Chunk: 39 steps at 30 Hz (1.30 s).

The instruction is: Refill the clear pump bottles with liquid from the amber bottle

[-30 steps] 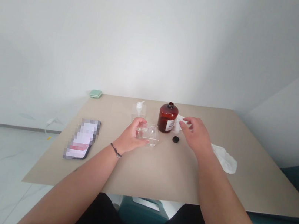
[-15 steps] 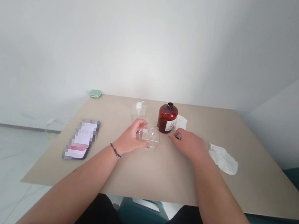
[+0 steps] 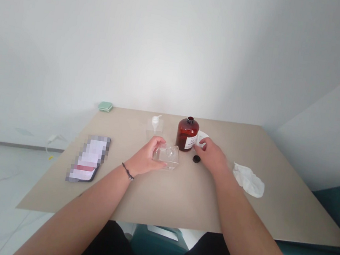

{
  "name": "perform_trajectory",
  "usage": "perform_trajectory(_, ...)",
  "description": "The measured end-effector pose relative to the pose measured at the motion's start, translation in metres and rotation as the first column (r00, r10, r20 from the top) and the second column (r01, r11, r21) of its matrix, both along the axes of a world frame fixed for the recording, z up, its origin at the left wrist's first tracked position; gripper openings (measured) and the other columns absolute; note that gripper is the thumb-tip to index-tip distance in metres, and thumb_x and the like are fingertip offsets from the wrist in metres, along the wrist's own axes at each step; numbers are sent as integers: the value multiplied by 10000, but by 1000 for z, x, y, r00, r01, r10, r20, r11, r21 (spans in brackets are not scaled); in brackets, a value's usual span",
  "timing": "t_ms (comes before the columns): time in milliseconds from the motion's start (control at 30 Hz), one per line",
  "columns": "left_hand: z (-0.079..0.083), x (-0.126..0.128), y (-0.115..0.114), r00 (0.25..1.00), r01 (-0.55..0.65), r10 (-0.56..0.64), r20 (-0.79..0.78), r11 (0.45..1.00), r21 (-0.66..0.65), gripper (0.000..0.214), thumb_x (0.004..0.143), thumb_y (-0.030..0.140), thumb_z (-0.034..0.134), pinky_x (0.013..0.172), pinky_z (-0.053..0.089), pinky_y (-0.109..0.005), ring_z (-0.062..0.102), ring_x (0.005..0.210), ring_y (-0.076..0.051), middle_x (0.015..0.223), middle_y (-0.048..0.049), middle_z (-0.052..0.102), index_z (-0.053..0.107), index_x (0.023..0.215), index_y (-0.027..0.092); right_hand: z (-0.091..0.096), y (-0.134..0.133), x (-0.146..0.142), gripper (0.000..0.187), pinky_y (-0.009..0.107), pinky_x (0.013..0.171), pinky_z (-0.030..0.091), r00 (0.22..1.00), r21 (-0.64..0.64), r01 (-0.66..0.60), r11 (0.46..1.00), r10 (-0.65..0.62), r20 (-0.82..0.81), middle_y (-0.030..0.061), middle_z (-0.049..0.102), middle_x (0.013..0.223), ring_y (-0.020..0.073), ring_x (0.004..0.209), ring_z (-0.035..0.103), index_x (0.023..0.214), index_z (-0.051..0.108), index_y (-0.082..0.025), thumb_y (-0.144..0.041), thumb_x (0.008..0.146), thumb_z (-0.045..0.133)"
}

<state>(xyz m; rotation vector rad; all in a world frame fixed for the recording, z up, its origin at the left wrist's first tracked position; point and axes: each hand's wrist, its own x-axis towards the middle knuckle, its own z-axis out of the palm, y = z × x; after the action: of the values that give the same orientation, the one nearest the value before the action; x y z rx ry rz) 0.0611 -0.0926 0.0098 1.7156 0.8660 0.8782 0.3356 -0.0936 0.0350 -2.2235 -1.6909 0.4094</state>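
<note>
My left hand [image 3: 146,157] is closed around a clear, square bottle or container [image 3: 168,156] with a round opening on top. Just beyond it stands an uncapped brown bottle [image 3: 187,134] with a white label, dark liquid inside. My right hand [image 3: 213,156] is at the bottle's right side, thumb and forefinger apart, close to the label and a white tissue [image 3: 202,136] partly behind the bottle. Whether the fingertips touch either is unclear. A small black cap [image 3: 196,159] lies on the table below the right fingers.
Behind my left hand is a white pump head [image 3: 155,121] on a clear plastic bag. A phone [image 3: 90,158] lies at left, a green case [image 3: 106,106] at the far left corner. A crumpled tissue [image 3: 249,180] lies right of my right forearm on the beige table [image 3: 171,204].
My right hand has let go of the black cap, now in plain view on the table, and has moved up toward the brown bottle's side. My left hand keeps its hold on the clear container.
</note>
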Motion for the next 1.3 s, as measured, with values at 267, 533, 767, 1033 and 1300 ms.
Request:
perform_trajectory(267,-1,0,0,1000,2,-2,-11,1000,15,654,689,304,833,1122,382,-477,539,1271,-304,1245,-96,576,445,1211,231,0,8,-15,325,354,723,460,994,-23,82,996,-80,78,70,749,1031,290,934,700,1177,529,-283,-478,917,554)
perform_trajectory(533,-4,0,1,1000,-1,1,-11,1000,8,674,691,295,844,1145,367,-482,564,1246,-295,1267,-96,590,455,1237,239,12,-4,-5,333,346,701,442,983,105,180,978,-182,5,87,723,990,274,865,672,1160,514,-248,-397,867,570)
perform_trajectory(767,-4,0,2,1000,9,-10,5,1000,10,664,699,280,839,1168,355,-506,565,1276,-305,1274,-105,598,461,1243,238,16,-14,12,300,347,727,451,956,283,275,919,-228,-187,36,633,886,229,792,605,1043,501,-237,-322,770,594)
perform_trajectory(1033,-7,-4,3,999,41,-41,-2,999,-27,782,675,243,832,1192,345,-541,548,1299,-312,1329,-113,540,410,1334,246,-1,-4,15,331,354,732,610,746,276,370,887,-107,-657,-34,528,897,153,760,614,934,452,-252,-282,674,656)
perform_trajectory(1300,-10,-6,2,999,44,-43,32,998,-35,950,655,256,874,1183,367,-540,538,1306,-317,1361,-127,519,351,1447,277,8,-41,1,313,338,742,635,546,223,390,894,-29,-837,-32,553,843,175,837,698,881,383,-266,-382,745,640)
